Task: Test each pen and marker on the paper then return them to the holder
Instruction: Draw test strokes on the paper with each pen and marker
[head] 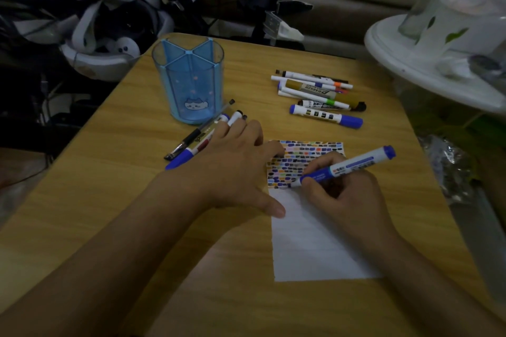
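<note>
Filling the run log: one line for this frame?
right hand: writing with blue marker on paper | left hand: flat, steadying paper | holder: empty | pile: on table

The holder (188, 79) stands on the tabletop (115, 200) near its far left corner. Just before it lie a pen (198, 130) and a few markers (191, 149), partly under the left hand (232, 169). A heap of markers (319, 93) lies right of the holder, towards the far right edge. The paper (309, 241) lies before the heap, towards the right edge. The left hand rests on the paper's left edge; the right hand (339, 194) lies on the paper, holding a marker (345, 167) tip-down on it.
</note>
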A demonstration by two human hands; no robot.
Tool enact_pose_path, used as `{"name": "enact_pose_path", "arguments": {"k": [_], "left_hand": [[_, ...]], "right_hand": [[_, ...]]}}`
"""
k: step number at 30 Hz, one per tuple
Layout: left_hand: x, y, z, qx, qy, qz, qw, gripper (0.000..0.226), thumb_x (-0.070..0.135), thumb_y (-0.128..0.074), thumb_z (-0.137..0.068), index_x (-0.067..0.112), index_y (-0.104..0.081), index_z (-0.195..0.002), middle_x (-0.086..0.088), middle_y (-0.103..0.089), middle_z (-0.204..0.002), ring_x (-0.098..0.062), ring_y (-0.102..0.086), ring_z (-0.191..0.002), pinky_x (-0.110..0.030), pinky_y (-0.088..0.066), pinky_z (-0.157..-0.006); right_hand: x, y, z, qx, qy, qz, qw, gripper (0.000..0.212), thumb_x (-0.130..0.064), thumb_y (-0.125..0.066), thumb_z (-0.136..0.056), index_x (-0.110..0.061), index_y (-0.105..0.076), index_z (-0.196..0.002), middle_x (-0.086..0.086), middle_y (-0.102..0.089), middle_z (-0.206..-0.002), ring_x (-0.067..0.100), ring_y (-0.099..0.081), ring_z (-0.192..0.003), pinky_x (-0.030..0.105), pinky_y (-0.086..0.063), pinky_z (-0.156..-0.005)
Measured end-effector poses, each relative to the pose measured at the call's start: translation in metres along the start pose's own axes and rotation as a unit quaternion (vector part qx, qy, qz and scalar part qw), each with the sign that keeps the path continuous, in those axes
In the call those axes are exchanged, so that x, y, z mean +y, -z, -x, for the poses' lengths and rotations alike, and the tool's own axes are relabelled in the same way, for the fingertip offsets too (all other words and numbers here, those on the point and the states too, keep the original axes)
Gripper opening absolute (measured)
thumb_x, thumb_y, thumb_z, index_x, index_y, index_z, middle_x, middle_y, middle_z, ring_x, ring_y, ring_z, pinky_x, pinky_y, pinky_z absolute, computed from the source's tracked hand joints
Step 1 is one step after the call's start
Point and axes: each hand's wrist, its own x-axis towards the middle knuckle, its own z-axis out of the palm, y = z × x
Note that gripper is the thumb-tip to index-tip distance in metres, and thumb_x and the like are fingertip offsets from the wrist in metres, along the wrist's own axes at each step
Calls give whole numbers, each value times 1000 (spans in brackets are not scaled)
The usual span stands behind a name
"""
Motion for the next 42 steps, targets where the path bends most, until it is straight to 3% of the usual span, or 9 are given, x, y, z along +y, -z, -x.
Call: {"name": "enact_pose_path", "arguments": {"k": [3,7,12,26,33,37,42], "left_hand": [[0,0,0,2,-1,3,1000,100,91,-50,-64,43,-20,-147,3,-28,-127,-16,-25,-121,-43,-21,-109],[0,0,0,3,0,5,1000,100,91,-51,-64,44,-21,-147,4,-28,-126,-16,-25,-121,-42,-20,-109],[0,1,0,-3,2,6,1000,100,91,-51,-64,44,-20,-147,3,-28,-128,-17,-25,-122,-43,-19,-111],[-2,-2,0,7,-3,4,1000,101,92,-48,-63,43,-20,-147,4,-28,-128,-15,-24,-121,-40,-21,-107],[-2,-1,0,6,-2,1,1000,101,92,-48,-63,43,-20,-147,3,-28,-128,-15,-24,-121,-40,-21,-108],[-1,-1,1,5,-6,5,1000,101,91,-49,-64,43,-20,-147,3,-29,-127,-15,-26,-121,-40,-22,-107],[0,0,1,3,-6,5,1000,100,91,-50,-64,42,-21,-147,4,-28,-127,-15,-25,-121,-39,-23,-107]], "right_hand": [[0,0,0,-5,7,8,1000,19,-15,-75,-83,-30,-64,-85,-17,-68,-79,2,-64,-69,13,-48,-55],[3,0,-1,10,3,8,1000,15,-21,-73,-81,-31,-63,-84,-9,-68,-78,9,-64,-70,27,-53,-59],[3,0,-1,-4,3,14,1000,19,-16,-75,-83,-30,-63,-85,-14,-68,-79,5,-65,-72,17,-52,-59],[2,0,0,-9,12,11,1000,17,-17,-75,-83,-29,-63,-86,-15,-68,-81,5,-65,-72,16,-51,-58],[4,-1,-1,-5,19,10,1000,18,-18,-75,-83,-31,-63,-86,-10,-68,-80,9,-65,-71,23,-54,-59],[5,0,-2,8,10,10,1000,15,-23,-71,-79,-31,-60,-84,-8,-67,-81,11,-65,-72,34,-55,-63],[4,-1,-1,-4,13,8,1000,21,-16,-75,-81,-32,-62,-84,-12,-67,-81,8,-65,-73,26,-56,-62]]}}
